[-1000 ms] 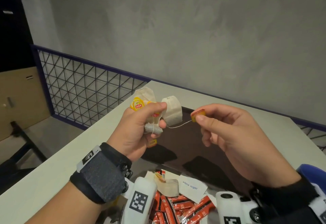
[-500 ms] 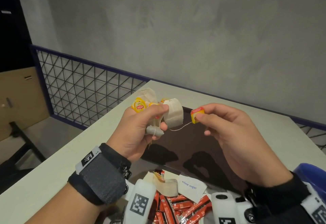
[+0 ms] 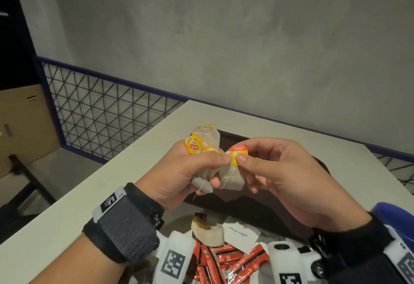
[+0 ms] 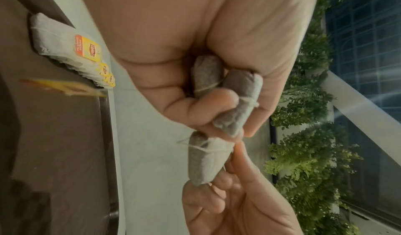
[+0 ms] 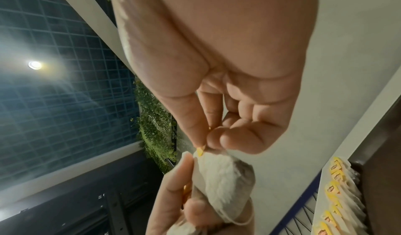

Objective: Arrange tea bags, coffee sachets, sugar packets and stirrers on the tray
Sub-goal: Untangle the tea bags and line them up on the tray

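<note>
Tea bags (image 3: 207, 140) bunched in left hand (image 3: 179, 171) — right hand (image 3: 275, 171) pinches tag (image 3: 239, 155).

Both hands (image 3: 179, 171) (image 3: 280, 171) raised, fingers pinched

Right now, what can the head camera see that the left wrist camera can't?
Only the head view shows the red coffee sachets and the white sugar packet near the person. Only the left wrist view shows a row of tea bags already lying on the tray. Both show the left hand gripping a bunch of tea bags and the right hand beside it.
</note>
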`<action>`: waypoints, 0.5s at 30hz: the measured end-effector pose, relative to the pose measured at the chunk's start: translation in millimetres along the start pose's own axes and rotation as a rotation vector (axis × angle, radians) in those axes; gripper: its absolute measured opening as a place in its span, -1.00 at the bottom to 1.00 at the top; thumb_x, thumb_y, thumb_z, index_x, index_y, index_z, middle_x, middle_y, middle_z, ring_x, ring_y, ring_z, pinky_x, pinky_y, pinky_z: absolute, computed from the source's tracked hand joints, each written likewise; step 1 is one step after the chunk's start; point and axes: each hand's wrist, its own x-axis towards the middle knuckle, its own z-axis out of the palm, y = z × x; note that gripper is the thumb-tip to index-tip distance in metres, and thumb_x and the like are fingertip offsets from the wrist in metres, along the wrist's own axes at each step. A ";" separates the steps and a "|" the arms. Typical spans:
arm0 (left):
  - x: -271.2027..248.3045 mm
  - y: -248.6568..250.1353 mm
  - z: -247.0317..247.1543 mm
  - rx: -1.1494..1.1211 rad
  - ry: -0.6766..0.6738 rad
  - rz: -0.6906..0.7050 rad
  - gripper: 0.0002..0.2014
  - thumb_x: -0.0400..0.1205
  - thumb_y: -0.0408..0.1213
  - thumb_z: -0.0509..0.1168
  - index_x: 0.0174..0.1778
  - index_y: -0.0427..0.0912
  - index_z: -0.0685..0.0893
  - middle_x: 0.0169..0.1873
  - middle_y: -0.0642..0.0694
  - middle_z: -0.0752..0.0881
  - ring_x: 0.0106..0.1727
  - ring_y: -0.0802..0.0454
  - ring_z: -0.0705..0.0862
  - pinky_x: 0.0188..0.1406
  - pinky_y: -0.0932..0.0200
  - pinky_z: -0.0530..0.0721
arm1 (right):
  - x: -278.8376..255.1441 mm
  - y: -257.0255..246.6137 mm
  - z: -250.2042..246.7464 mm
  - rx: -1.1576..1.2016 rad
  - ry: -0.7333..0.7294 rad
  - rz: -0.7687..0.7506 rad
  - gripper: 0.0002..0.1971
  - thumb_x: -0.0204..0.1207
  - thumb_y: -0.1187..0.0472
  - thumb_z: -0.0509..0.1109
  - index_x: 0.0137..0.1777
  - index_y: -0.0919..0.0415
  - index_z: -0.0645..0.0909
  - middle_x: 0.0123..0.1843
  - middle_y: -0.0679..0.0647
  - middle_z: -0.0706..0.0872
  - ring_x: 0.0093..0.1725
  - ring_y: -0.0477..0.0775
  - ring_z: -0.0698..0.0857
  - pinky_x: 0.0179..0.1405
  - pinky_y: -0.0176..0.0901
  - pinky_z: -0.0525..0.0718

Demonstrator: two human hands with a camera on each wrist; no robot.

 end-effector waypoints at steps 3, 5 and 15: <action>-0.1 0.2 0.3 -0.045 0.021 -0.006 -0.85 0.50 -0.21 0.50 -0.14 -0.21 0.78 -0.41 -0.16 0.66 -0.50 0.05 0.61 -0.71 0.34 0.42 | 0.3 -0.5 -2.9 0.035 0.009 -0.014 -0.91 0.55 0.33 0.46 -0.04 0.32 0.77 -0.28 0.24 0.69 -0.36 0.09 0.58 -0.41 -0.11 0.58; 0.9 1.9 1.5 -0.077 0.084 0.000 -0.76 0.51 -0.19 0.55 -0.07 -0.27 0.77 -0.36 -0.12 0.73 -0.52 0.09 0.61 -0.71 0.36 0.40 | -0.3 -2.3 -5.1 0.069 -0.005 -0.038 -0.92 0.53 0.32 0.45 -0.05 0.32 0.74 -0.20 0.26 0.73 -0.31 0.12 0.62 -0.35 -0.09 0.63; -0.1 0.6 1.8 -0.114 0.031 -0.144 -0.75 0.49 -0.07 0.59 -0.07 -0.16 0.88 -0.29 -0.12 0.73 -0.52 0.10 0.61 -0.72 0.36 0.40 | -2.2 -7.9 -15.6 0.151 -0.079 -0.136 -0.95 0.57 0.39 0.45 -0.05 0.32 0.74 -0.14 0.31 0.73 -0.17 0.19 0.72 -0.13 -0.05 0.77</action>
